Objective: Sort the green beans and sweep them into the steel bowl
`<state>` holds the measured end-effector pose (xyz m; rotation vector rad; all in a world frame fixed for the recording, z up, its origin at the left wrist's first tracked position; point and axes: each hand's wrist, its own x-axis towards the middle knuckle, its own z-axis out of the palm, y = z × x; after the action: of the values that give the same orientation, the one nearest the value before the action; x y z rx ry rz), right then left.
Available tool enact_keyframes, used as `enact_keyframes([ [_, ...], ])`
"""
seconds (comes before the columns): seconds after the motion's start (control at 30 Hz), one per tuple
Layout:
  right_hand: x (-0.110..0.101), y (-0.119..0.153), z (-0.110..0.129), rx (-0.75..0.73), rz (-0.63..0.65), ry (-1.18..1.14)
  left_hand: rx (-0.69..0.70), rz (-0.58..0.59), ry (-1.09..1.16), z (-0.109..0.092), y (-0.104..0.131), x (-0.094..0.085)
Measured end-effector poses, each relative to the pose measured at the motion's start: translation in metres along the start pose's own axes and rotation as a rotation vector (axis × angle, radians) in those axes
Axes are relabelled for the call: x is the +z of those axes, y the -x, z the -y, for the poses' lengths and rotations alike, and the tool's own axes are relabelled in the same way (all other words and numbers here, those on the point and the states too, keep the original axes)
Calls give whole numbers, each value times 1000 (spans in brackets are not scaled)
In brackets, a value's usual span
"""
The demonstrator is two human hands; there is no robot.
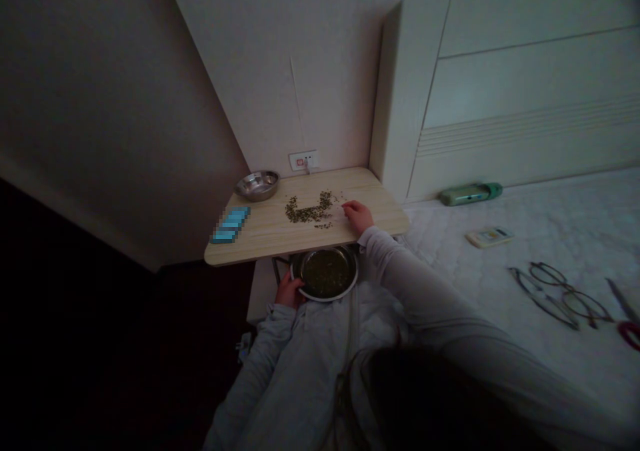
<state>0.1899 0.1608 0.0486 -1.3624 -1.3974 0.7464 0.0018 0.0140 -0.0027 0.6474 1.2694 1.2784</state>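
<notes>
My left hand (290,292) grips the left rim of a round metal bowl (325,298) at my lap, just below the table's front edge. Many small dark green grains lie inside that bowl; their exact kind is too small to tell. Over the right part of the small wooden table, my right hand (359,217) has its fingertips pressed together low at the surface. Whatever they may pinch is too small to make out. Just left of those fingertips, loose green grains (307,213) are spread in a rough U shape on the wood.
A second metal bowl (258,186) stands at the back left of the wooden table (265,237), near a blurred blue phone (231,225). On the bed at right lie a green bottle-like object (470,194), a remote control (489,237), glasses (547,297) and scissors (625,311).
</notes>
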Motion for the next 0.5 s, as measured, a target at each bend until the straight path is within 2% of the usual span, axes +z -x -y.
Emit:
enact_keyframes([
  [0.23, 0, 1, 1, 3, -30, 37, 2, 11, 18, 1, -1, 0],
  [0.5, 2, 4, 4, 2, 36, 57, -3, 10, 13, 2, -3, -2],
])
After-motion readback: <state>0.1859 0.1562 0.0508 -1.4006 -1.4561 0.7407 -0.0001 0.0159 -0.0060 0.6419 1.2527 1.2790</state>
